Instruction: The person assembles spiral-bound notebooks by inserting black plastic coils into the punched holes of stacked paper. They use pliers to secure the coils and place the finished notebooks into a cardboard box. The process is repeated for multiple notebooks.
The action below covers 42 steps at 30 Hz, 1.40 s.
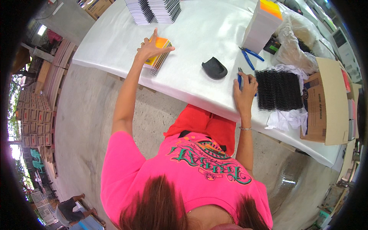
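My left hand (150, 49) lies across a small stack of spiral notebooks (163, 41) with yellow and orange covers, thumb and index finger stretched wide apart. The coil edges of the notebooks face right, and part of the covers is hidden under my palm. At the right, my right hand (246, 91) is closed around blue-handled pliers (240, 79), tips pointing away from me; much of the handles is hidden by my fingers. A second pair of blue pliers (250, 57) lies with its handles spread, farther back. Beside my right hand sits a pile of black plastic spiral coils (279, 90).
A curved black object (214, 68) rests between my hands on the white table (188, 82). Stacked notebooks (153, 10) stand at the back, and a tall stack (262, 27) at back right. Plastic bags (303, 36) and an open cardboard box (326, 100) crowd the right side.
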### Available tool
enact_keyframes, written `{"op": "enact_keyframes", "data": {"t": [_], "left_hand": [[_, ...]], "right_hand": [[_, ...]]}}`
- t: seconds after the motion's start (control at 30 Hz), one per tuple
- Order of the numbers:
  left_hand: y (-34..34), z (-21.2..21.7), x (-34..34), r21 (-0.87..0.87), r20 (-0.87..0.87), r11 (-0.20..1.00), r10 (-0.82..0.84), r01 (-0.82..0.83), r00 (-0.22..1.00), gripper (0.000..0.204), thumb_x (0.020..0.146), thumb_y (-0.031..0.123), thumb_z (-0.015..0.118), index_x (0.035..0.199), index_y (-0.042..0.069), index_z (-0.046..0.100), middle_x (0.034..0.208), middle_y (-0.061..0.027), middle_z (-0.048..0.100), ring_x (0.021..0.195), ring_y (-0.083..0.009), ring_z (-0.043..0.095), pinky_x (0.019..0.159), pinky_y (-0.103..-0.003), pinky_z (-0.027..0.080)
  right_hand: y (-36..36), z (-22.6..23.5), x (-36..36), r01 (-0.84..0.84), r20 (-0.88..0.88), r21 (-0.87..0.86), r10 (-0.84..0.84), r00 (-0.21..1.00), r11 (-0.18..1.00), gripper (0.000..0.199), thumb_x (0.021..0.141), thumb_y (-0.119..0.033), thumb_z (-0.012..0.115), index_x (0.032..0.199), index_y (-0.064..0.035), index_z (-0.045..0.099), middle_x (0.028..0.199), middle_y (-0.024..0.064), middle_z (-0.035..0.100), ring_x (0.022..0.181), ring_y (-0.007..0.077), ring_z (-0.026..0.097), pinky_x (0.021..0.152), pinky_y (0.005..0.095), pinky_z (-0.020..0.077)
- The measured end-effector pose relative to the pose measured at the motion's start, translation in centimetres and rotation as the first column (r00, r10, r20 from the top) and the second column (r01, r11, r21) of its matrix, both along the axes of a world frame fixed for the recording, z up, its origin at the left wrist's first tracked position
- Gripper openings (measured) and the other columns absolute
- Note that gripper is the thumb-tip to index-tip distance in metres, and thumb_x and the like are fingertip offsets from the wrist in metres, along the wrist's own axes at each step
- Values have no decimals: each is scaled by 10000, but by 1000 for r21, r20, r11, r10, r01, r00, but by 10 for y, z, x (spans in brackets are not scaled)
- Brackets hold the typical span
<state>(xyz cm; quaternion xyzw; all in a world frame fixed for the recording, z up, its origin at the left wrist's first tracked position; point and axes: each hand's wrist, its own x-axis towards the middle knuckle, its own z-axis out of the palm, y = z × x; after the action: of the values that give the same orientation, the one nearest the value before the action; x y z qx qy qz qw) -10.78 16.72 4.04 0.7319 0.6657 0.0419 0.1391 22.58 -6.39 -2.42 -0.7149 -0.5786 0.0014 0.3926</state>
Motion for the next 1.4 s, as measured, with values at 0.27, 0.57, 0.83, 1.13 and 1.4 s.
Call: {"op": "enact_keyframes", "data": {"t": [0.27,0.57,0.83,1.13,1.4], "left_hand": [[15,-18,6,66,-67,998,22,-18,998,1402,503,850,708,1593,286,30,1473,-371,318,1370,-555,327,1045,-730,258],[16,-20,6,91,-30,996,20,-18,999,1314,564,714,750,1592,312,38,1460,-388,327,1346,-560,358,1047,-707,273],[4,-14,13,190,-72,982,27,-13,997,1308,582,832,690,1594,284,69,1495,-367,285,1404,-545,260,1066,-752,165],[-61,-2,91,444,238,811,-515,380,823,1060,702,629,783,1547,205,304,1487,-286,310,1349,-470,351,1133,-516,305],[-104,-49,159,357,490,787,-616,503,617,723,819,421,747,1446,184,475,1435,-181,377,1313,-387,398,1108,-469,328]], "right_hand": [[0,0,-1,13,43,7,-14,999,1000,339,886,-187,651,1207,-87,615,1205,186,497,1150,348,456,1029,472,339],[-1,0,1,12,36,-3,-11,999,1000,345,885,-189,653,1214,-92,611,1208,186,496,1147,350,455,1026,471,342],[0,-1,0,8,12,30,-8,1000,1000,347,875,-182,656,1208,-96,608,1206,187,496,1145,356,454,1020,477,343],[0,-3,-1,8,-9,34,-8,1000,999,361,857,-155,671,1206,-92,602,1208,194,490,1163,372,446,1029,486,341],[-1,3,-4,20,-6,26,-20,1000,999,352,860,-159,660,1198,-86,593,1204,186,490,1161,370,447,1024,487,344]]}}
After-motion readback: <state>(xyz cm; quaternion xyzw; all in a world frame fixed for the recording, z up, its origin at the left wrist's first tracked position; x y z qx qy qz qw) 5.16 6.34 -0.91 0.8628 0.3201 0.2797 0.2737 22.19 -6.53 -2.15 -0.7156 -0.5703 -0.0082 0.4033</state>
